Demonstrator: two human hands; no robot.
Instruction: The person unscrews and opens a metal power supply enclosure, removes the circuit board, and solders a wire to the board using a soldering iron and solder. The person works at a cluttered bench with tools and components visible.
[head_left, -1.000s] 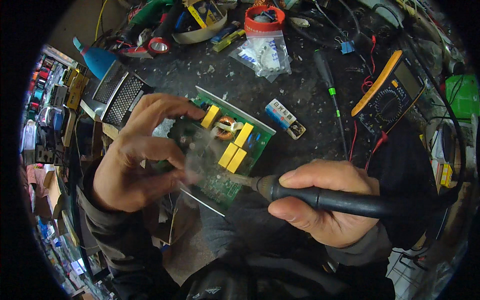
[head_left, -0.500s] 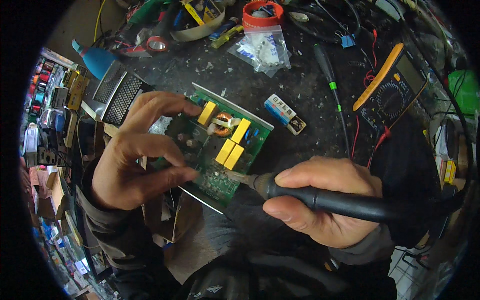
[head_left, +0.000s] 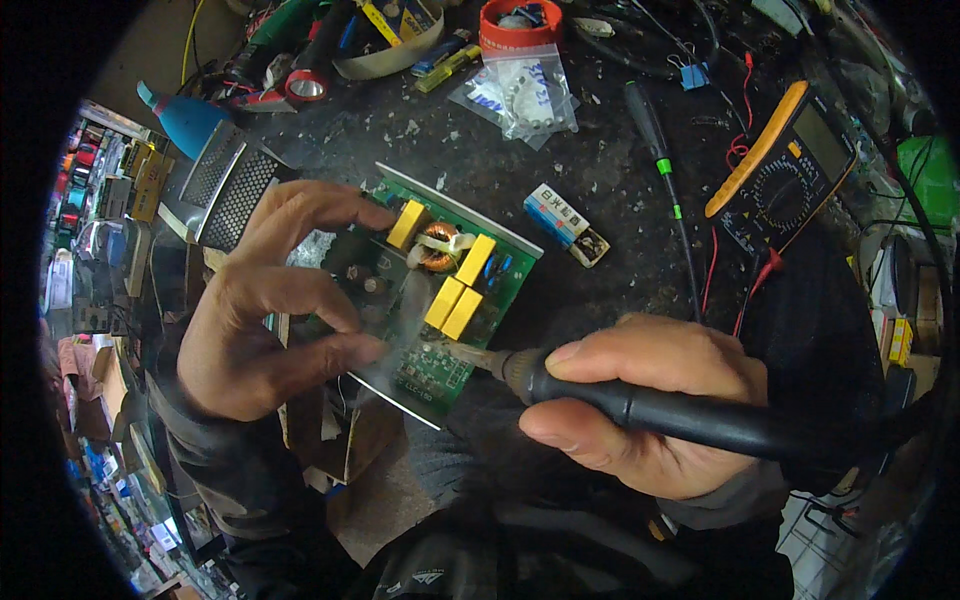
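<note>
A green circuit board (head_left: 487, 325) with yellow block components, a copper-wound ring coil and pale metal side edges is held tilted over the near side of the bench. My left hand (head_left: 255, 310) grips its left part, one finger reaching to the far side and the thumb bent in over the near side. Whether a fine wire is pinched at the thumb tip I cannot make out. My right hand (head_left: 665, 400) is closed round a black soldering iron (head_left: 690, 408), its tip touching or just above the board beside the yellow blocks. Thin smoke rises there.
Beyond the board lie a small open box (head_left: 566, 225), a black screwdriver-like tool (head_left: 655, 135) and a plastic bag (head_left: 520, 95). An orange-edged multimeter (head_left: 785, 180) stands to the right. Left are a perforated metal holder (head_left: 235, 190) and a blue blower bulb (head_left: 185, 120).
The smoke over the board has grown denser and spread toward the coil. Both hands, the board and the iron sit slightly further left in view; both grips are the same.
</note>
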